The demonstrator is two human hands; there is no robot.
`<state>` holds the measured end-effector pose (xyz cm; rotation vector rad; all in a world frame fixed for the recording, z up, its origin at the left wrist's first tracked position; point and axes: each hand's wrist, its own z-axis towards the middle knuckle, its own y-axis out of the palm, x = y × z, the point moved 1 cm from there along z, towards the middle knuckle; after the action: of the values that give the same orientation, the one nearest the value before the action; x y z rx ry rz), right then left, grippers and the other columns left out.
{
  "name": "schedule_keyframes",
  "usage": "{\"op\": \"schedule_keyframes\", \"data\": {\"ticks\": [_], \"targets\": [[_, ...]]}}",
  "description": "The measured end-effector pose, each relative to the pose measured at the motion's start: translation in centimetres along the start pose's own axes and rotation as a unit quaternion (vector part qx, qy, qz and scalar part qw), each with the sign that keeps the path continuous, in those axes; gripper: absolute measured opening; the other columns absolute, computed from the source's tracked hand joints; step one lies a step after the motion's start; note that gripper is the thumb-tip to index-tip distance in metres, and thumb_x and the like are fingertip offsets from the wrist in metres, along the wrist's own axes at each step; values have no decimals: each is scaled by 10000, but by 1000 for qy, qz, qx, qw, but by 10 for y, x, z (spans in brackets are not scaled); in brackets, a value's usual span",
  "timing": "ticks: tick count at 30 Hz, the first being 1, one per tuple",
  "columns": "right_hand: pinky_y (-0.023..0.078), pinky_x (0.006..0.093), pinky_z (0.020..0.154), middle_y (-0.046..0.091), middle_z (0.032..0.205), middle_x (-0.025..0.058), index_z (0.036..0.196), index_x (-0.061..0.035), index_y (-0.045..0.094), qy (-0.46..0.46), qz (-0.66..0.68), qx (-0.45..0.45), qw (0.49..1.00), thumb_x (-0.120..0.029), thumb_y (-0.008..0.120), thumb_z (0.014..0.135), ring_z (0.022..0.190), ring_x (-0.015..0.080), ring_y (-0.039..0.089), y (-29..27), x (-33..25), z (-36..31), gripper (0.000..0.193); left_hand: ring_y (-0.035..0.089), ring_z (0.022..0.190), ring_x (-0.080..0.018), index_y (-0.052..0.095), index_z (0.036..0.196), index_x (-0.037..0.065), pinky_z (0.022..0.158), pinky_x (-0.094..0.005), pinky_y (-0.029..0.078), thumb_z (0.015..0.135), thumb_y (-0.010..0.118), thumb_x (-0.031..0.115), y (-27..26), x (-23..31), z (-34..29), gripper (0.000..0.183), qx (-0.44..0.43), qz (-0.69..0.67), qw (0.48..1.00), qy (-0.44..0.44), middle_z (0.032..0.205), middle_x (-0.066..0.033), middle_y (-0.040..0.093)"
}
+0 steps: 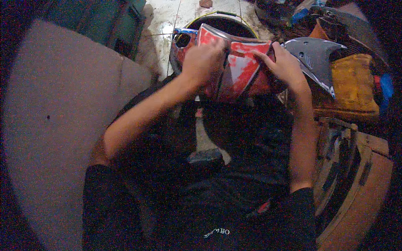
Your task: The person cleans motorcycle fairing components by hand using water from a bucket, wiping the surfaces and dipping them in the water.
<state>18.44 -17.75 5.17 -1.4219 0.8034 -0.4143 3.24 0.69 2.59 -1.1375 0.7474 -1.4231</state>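
Between the person's knees and the far floor, both hands are working on a red panel point(240, 69), a curved shell of plastic or metal with white scuffed patches and a blue-edged end with a round hole at its far left. It is being held up in the air above the lap, tilted so its broad face is turning toward the head camera, probably so the surface can be seen and reached at once.

The left hand point(203, 58) is lying over the panel's upper left part, fingers curled and pressed together against the surface; whether something small is sitting under the fingers I cannot tell. The right hand point(284, 65) is gripping the panel's right edge, thumb on the near face and fingers wrapping behind, seemingly steadying the piece against the push of the other hand.

Just to the right, touching or nearly touching the right hand, a grey pointed panel point(314, 56) is resting with its tip aiming right, lying on a yellow cushion point(351, 81) that seems to be keeping it off the hard clutter. Beyond the red panel, a dark round tub point(222, 21) with a yellowish rim is standing on the pale floor point(167, 21). At near right, a brown wooden crate point(360, 184) is sitting beside the person's leg. On the left, a large greyish padded surface point(63, 125) is filling the view.
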Motion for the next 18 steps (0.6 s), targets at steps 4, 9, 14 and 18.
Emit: {"op": "schedule_keyframes", "data": {"ticks": [4,9,14,18], "targets": [[464,478,817,609,1019,258,1051,-2,478,19,23,6,1000,-619,525,836,968,442,580,-4,-7,-2,656,674,695,-280,576,980,47,552,-419,535,779,565,130,0,2,-2,218,-17,24,999,-12,855,-154,662],[457,472,831,600,1044,257,1065,-3,475,7,-6,-20,1000,-625,510,840,995,431,572,-6,-5,-1,663,674,659,-277,550,950,25,515,-400,521,793,560,131,9,-2,-10,190,44,41,998,25,783,-130,662],[462,464,823,600,1029,259,1062,0,479,-4,23,-10,1000,-588,535,847,975,428,577,-15,-13,-5,629,681,701,-255,544,953,48,544,-393,529,785,579,127,-1,-14,2,189,-16,110,993,-34,789,-116,664],[455,459,835,594,1033,265,1057,5,485,-28,-11,-2,1000,-571,549,848,981,424,575,-4,-7,-3,616,678,714,-263,538,941,38,565,-396,534,784,580,126,-10,-26,-5,186,-1,95,995,5,830,-124,665]]}}
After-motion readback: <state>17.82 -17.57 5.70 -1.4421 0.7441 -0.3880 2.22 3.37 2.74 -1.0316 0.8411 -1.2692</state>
